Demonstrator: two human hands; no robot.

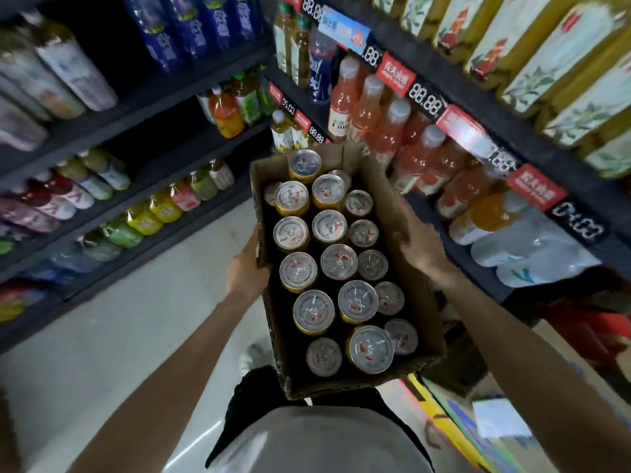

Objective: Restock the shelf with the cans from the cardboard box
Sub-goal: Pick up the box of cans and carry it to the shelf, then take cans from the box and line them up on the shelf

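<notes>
While held, box (403,213) between hands (247,268).

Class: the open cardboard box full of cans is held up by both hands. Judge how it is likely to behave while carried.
The cardboard box is probably heavy: upright cans nearly fill it. Its thin walls may flex, since the left hand and right hand grip opposite sides. If tilted, the cans would likely slide together.

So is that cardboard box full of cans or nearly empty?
Nearly full. The box, held between the left hand and right hand, shows upright cans in rows across almost its whole floor.
</notes>
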